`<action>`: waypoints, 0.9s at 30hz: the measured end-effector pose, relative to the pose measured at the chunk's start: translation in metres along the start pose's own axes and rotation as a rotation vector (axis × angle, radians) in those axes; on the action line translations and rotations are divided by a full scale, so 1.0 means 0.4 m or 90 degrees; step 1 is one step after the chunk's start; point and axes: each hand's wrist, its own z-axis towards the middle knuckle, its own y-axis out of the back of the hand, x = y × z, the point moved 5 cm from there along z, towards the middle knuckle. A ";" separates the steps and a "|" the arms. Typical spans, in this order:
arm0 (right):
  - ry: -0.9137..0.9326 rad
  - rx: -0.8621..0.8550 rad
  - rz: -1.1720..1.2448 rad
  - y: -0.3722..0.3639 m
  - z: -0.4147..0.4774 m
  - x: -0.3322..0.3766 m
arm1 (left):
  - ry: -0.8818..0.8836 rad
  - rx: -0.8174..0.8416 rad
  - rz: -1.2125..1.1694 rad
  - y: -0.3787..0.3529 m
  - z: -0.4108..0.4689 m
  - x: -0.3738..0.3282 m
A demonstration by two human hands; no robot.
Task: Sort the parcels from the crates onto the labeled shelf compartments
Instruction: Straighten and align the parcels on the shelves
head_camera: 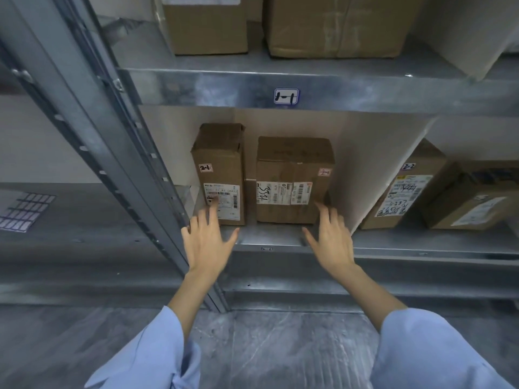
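Note:
Two cardboard parcels stand in the lower-left shelf compartment (269, 239). The tall narrow parcel (222, 164) carries a "2-1" tag; the wider parcel (292, 175) to its right has a similar tag. My left hand (206, 237) reaches with spread straight fingers, its fingertips at the narrow parcel's lower front. My right hand (331, 237) is spread too, fingertips touching the wider parcel's lower right corner. Neither hand holds anything. The beam above bears a "1-1" label (286, 96).
A white divider (373, 169) separates this compartment from the right one, where a "2-2" parcel (404, 189) and another box (471, 197) sit. Two large boxes (337, 23) stand on the upper shelf. A grey metal upright (112, 136) runs at left, with a label sheet (25, 210) beyond it.

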 end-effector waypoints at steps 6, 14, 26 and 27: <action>-0.017 0.022 -0.011 -0.013 0.002 0.001 | -0.005 0.006 -0.009 -0.004 -0.013 0.003; 0.026 0.021 -0.014 0.034 -0.019 0.035 | -0.033 -0.017 -0.018 0.071 -0.035 -0.015; 0.209 -0.163 -0.051 0.414 -0.051 0.190 | -0.142 -0.257 0.015 0.478 -0.035 -0.101; 0.224 -0.191 -0.048 0.458 -0.058 0.207 | -0.148 -0.285 0.015 0.523 -0.037 -0.111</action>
